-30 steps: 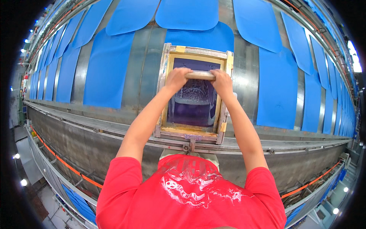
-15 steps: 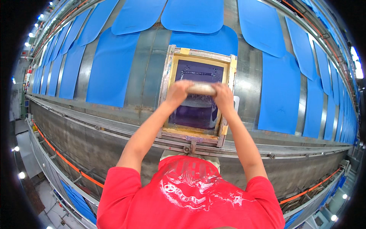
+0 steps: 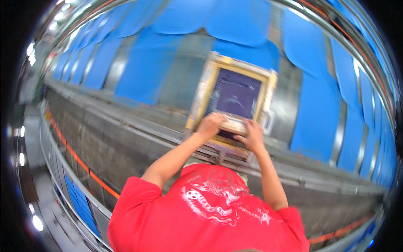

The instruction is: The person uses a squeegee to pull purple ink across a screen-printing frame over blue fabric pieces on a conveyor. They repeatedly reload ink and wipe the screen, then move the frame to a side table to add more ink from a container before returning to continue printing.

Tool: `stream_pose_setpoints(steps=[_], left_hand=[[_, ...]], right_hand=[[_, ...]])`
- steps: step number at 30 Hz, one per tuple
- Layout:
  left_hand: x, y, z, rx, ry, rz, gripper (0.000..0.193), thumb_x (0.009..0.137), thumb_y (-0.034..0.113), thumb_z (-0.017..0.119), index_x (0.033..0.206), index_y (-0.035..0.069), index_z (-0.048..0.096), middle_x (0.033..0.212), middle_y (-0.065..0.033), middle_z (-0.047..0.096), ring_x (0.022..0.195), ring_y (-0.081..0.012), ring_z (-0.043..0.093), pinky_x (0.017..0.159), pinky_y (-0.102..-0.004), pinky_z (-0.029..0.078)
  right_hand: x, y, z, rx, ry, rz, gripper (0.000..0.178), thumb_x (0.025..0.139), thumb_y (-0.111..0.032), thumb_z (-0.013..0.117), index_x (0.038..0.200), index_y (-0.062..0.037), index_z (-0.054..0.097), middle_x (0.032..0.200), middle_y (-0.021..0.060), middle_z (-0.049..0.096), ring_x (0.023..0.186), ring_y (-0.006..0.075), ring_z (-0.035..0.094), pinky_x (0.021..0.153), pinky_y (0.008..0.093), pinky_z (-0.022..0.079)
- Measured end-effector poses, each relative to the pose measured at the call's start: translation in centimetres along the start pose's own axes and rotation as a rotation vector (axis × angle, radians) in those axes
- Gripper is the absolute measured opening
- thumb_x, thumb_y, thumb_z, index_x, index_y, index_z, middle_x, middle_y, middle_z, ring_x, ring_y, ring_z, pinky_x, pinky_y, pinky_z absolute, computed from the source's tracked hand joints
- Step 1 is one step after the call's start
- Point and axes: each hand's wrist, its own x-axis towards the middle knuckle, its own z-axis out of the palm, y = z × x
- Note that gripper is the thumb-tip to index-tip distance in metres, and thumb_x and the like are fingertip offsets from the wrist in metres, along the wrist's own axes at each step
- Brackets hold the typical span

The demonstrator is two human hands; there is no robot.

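Note:
A screen printing frame point(image 3: 268, 86) with a worn, yellow-edged rim lies on the long metal table before me. Inside it stretches a dark purple mesh point(image 3: 235, 90) with a wet, curved streak. Across the near part of the mesh stands a squeegee point(image 3: 233, 124) with a pale handle. My left hand point(image 3: 212, 126) is closed round its left end, and my right hand point(image 3: 252, 136) grips the right end. Both forearms reach up from my red shirt. The squeegee's blade is hidden, and the picture is somewhat smeared by motion.
Rows of blue sheets point(image 3: 317, 113) lie along the metal table point(image 3: 189, 75) on both sides and beyond the frame. A metal rail point(image 3: 138, 126) runs along the table's near edge. Orange hoses or cables point(image 3: 100, 181) run along the railings behind me.
My hands have pulled the squeegee toward me, from the middle of the mesh to its near end. The whole view has tilted and shifted, so the frame now appears further right.

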Motion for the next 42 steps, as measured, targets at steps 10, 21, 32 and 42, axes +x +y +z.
stream_pose_setpoints(steps=[10, 21, 32, 42], left_hand=[[-0.7, -2.3, 1.4, 0.133, -0.129, -0.054, 0.051, 0.074, 0.001, 0.068, 0.123, 0.013, 0.067, 0.131, -0.0041, 0.065, 0.128, -0.0239, 0.057, 0.116, -0.0510, 0.035], [-6.0, -9.5, -12.0, 0.044, 0.060, -0.006, 0.049, 0.074, -0.001, 0.067, 0.121, 0.013, 0.068, 0.126, -0.0066, 0.066, 0.126, -0.0241, 0.058, 0.117, -0.0554, 0.033], [-13.1, -31.5, -26.8, 0.058, -0.050, -0.153, 0.053, 0.072, -0.006, 0.065, 0.122, 0.010, 0.068, 0.129, -0.0090, 0.067, 0.125, -0.0295, 0.059, 0.112, -0.0485, 0.041], [-15.3, -32.3, -24.3, 0.150, 0.026, -0.113, 0.064, 0.073, -0.014, 0.062, 0.132, 0.011, 0.066, 0.137, -0.0081, 0.064, 0.131, -0.0303, 0.056, 0.115, -0.0440, 0.040]], right_hand=[[8.3, 12.4, 1.4, 0.306, 0.348, 0.402, 0.032, 0.100, -0.027, 0.063, 0.120, -0.0014, 0.065, 0.092, 0.0142, 0.069, 0.087, 0.0250, 0.065, 0.083, 0.0381, 0.050], [12.5, -8.5, 3.1, 0.130, 0.660, 0.154, 0.028, 0.101, -0.023, 0.059, 0.109, 0.0010, 0.071, 0.101, 0.0159, 0.074, 0.093, 0.0251, 0.069, 0.085, 0.0359, 0.052], [22.3, -24.7, 24.3, 0.388, 0.653, 0.291, 0.030, 0.103, -0.027, 0.056, 0.107, -0.0018, 0.072, 0.101, 0.0183, 0.074, 0.094, 0.0305, 0.072, 0.080, 0.0398, 0.054], [24.4, -23.4, 27.5, 0.352, 0.727, 0.285, 0.018, 0.098, -0.019, 0.060, 0.100, -0.0023, 0.067, 0.093, 0.0195, 0.071, 0.088, 0.0405, 0.068, 0.076, 0.0479, 0.052]])
